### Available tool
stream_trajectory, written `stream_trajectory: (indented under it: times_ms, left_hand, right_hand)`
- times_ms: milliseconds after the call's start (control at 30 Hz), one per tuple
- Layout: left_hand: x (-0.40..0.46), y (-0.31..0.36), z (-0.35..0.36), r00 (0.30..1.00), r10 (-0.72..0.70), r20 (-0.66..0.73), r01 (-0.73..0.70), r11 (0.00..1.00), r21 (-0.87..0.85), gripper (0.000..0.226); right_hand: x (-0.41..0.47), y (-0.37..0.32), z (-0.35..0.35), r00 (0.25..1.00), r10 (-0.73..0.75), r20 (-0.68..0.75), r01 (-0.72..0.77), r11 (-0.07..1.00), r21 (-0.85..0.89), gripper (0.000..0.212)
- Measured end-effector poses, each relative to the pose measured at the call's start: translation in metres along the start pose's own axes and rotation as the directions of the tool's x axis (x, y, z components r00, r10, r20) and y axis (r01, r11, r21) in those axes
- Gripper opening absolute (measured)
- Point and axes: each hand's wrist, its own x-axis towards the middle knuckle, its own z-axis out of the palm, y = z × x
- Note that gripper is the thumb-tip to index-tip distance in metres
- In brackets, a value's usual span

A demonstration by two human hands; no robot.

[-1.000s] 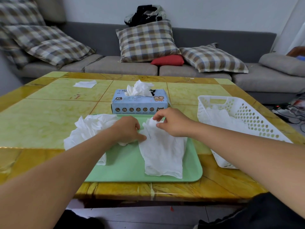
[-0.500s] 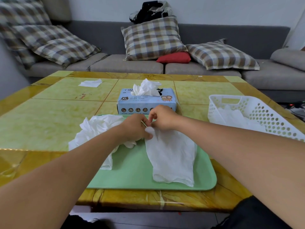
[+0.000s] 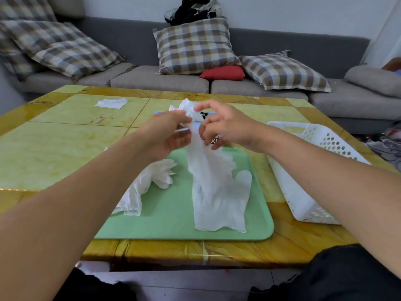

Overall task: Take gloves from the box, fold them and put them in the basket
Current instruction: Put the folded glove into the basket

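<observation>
A thin white glove [image 3: 219,192] hangs from both my hands, its lower end resting on the green tray [image 3: 173,222]. My left hand [image 3: 167,135] pinches its top from the left and my right hand [image 3: 219,124] grips it from the right, both raised above the tray. The blue glove box [image 3: 214,140] is mostly hidden behind my hands, with white gloves [image 3: 186,106] sticking out of its top. A crumpled pile of gloves [image 3: 147,185] lies on the tray's left side. The white perforated basket [image 3: 303,183] stands to the right of the tray.
The tray sits on a yellow-green table [image 3: 65,144], near its front edge. A white tissue [image 3: 111,103] lies at the far left of the table. A grey sofa [image 3: 152,79] with checked cushions runs behind the table. Cables [image 3: 386,144] lie on the floor at right.
Both hands have lifted the glove's top end up off the tray, so it now hangs instead of lying flat. The camera has tilted slightly.
</observation>
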Motion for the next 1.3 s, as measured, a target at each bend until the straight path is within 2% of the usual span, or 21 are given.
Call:
stream_trajectory:
  times_ms: [33,67,133,167,233,333,433,500,567,633,667,767,833,900,933,1000,1067,1133,1167,1233,1300]
  left_hand:
    - [0.0,0.007,0.002,0.997,0.017,-0.079,-0.02,0.999,-0.035,0.01]
    - [0.0,0.012,0.002,0.991,0.02,-0.135,-0.03,0.997,-0.072,0.013]
    - [0.0,0.019,0.003,0.985,-0.012,-0.171,-0.017,0.985,-0.17,0.014]
    - [-0.002,0.021,0.005,0.985,-0.026,-0.172,-0.009,0.979,-0.202,0.013]
    - [-0.004,0.021,0.006,0.979,-0.035,-0.203,-0.005,0.981,-0.194,0.011]
    - [-0.006,0.021,0.003,0.979,-0.052,-0.199,0.038,0.996,-0.075,0.01]
    - [-0.011,0.023,0.002,0.984,-0.123,-0.131,0.129,0.991,0.035,0.016]
    - [-0.015,0.022,0.004,0.98,-0.18,-0.087,0.182,0.983,0.015,0.02]
    - [-0.02,0.021,0.008,0.975,-0.22,-0.019,0.219,0.975,-0.025,0.021]
    - [-0.023,0.023,0.009,0.973,-0.229,0.014,0.229,0.97,-0.077,0.018]
    - [-0.023,0.023,0.008,0.972,-0.233,0.016,0.233,0.967,-0.108,0.014]
    - [-0.021,0.024,0.003,0.97,-0.243,-0.007,0.239,0.959,-0.154,0.006]
    - [-0.018,0.022,0.0,0.974,-0.219,-0.053,0.209,0.967,-0.144,0.002]
    - [-0.015,0.021,0.001,0.979,-0.189,-0.073,0.176,0.971,-0.16,0.001]
    - [-0.015,0.021,0.003,0.982,-0.176,-0.072,0.163,0.973,-0.162,0.001]
    - [-0.015,0.02,0.006,0.989,-0.128,-0.073,0.119,0.985,-0.124,0.01]
    - [-0.013,0.018,0.008,0.993,0.014,-0.12,-0.01,0.999,0.033,0.018]
    - [-0.014,0.018,0.008,0.972,0.193,-0.136,-0.153,0.953,0.261,0.023]
    - [-0.016,0.019,0.005,0.965,0.235,-0.115,-0.186,0.927,0.327,0.036]
    - [-0.021,0.018,0.0,0.983,0.182,-0.011,-0.163,0.903,0.398,0.076]
    - [-0.025,0.011,-0.005,0.991,0.041,0.128,-0.102,0.848,0.519,0.097]
  right_hand:
    - [-0.007,-0.006,-0.003,0.999,-0.033,0.025,0.033,0.999,0.007,0.071]
    - [-0.013,-0.008,-0.003,0.996,-0.068,0.05,0.071,0.995,-0.069,0.091]
    - [-0.021,-0.007,0.002,0.982,-0.175,0.068,0.188,0.913,-0.363,0.126]
    - [-0.024,-0.006,0.004,0.963,-0.262,0.069,0.259,0.816,-0.517,0.131]
    - [-0.024,-0.003,0.009,0.893,-0.439,0.099,0.366,0.582,-0.726,0.122]
    - [-0.02,0.0,0.013,0.774,-0.612,0.163,0.435,0.325,-0.84,0.092]
    - [-0.015,0.004,0.021,0.662,-0.722,0.2,0.463,0.185,-0.867,0.07]
    - [-0.009,0.007,0.026,0.572,-0.794,0.206,0.464,0.106,-0.88,0.05]
    - [-0.004,0.009,0.027,0.507,-0.836,0.207,0.474,0.07,-0.878,0.025]
    - [-0.001,0.013,0.025,0.509,-0.845,0.165,0.48,0.119,-0.869,0.014]
    - [-0.001,0.014,0.023,0.541,-0.832,0.127,0.475,0.177,-0.862,0.02]
    - [-0.003,0.018,0.021,0.685,-0.729,0.005,0.438,0.406,-0.802,0.059]
    - [-0.004,0.021,0.022,0.726,-0.688,-0.031,0.423,0.48,-0.769,0.069]
    - [-0.004,0.023,0.025,0.727,-0.679,-0.103,0.419,0.558,-0.716,0.072]
    - [-0.003,0.023,0.027,0.739,-0.653,-0.164,0.41,0.63,-0.659,0.073]
    - [0.0,0.022,0.029,0.822,-0.5,-0.273,0.35,0.821,-0.451,0.075]
    - [0.003,0.023,0.027,0.906,-0.319,-0.28,0.257,0.937,-0.237,0.053]
    - [0.001,0.025,0.022,0.938,-0.206,-0.279,0.197,0.979,-0.061,0.023]
    - [-0.001,0.025,0.02,0.948,-0.143,-0.285,0.173,0.981,0.083,0.014]
    - [-0.007,0.02,0.014,0.964,-0.004,-0.267,0.119,0.902,0.414,0.01]
    - [-0.011,0.015,0.004,0.972,0.065,-0.225,0.086,0.795,0.6,0.011]
